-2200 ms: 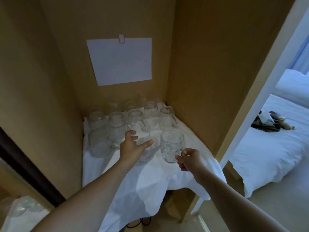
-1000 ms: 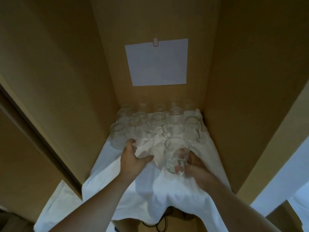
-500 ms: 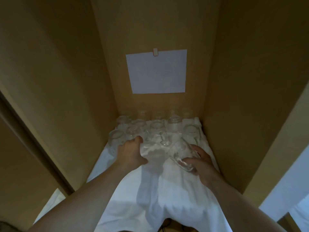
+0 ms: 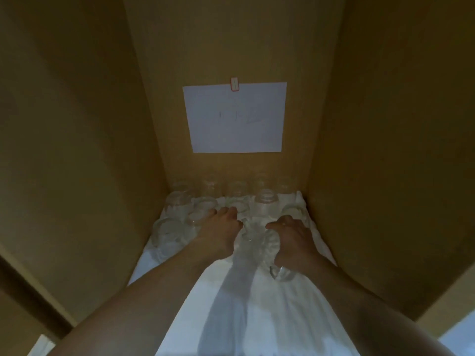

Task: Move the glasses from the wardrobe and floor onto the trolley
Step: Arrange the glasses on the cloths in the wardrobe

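A glass [image 4: 279,272] was gripped by the right hand [image 4: 293,242] inside the wardrobe [image 4: 385,150], tilted, its long axis pointing back toward the person. Another glass [image 4: 253,231] was clasped by the left hand [image 4: 218,232] above the white cloth [image 4: 270,317].

Faint unreadable marks on paper sheet [image 4: 235,118]

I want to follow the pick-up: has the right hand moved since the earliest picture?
Yes. The right hand went forward from the front edge of the white cloth towards the paper sheet, and now grips a tilted glass.
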The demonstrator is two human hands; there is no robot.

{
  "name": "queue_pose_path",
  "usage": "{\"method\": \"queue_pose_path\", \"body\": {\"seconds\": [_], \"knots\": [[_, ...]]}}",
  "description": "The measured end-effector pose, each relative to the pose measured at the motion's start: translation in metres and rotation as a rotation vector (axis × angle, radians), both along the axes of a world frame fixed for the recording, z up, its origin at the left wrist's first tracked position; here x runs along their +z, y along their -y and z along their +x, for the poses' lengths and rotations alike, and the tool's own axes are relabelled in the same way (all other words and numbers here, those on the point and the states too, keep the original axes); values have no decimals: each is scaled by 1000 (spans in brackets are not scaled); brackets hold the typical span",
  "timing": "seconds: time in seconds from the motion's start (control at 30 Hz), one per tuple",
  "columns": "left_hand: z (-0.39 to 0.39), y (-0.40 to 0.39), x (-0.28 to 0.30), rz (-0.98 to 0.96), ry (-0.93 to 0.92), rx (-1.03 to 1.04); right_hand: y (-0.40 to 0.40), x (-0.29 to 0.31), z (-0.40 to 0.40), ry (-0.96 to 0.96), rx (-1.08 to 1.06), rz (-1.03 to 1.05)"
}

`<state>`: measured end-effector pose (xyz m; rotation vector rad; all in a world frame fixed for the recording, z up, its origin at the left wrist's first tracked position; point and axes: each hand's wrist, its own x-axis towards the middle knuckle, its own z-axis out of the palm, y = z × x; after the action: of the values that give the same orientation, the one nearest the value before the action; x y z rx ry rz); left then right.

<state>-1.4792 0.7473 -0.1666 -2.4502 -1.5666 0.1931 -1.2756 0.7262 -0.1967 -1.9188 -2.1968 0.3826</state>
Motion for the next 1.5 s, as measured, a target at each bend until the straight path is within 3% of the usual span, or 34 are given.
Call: {"method": "queue_pose_path", "body": {"seconds": [0.27, 0.77, 1.03, 1.33, 1.5], "knots": [[0, -28, 0, -55, 138, -96, -27, 0, -24, 273, 111, 59], [-8, -50, -13, -158, 244, -178, -38, -16, -36, 343, 105, 34], [-9, -20, -15, -10, 238, -100, -7, -12, -28, 165, 61, 38], [13, 43, -3, 45, 452, 23, 48, 4, 5, 71, 71, 70], [24, 86, 7, 64, 477, 95, 82, 13, 20, 58, 83, 103]]}}
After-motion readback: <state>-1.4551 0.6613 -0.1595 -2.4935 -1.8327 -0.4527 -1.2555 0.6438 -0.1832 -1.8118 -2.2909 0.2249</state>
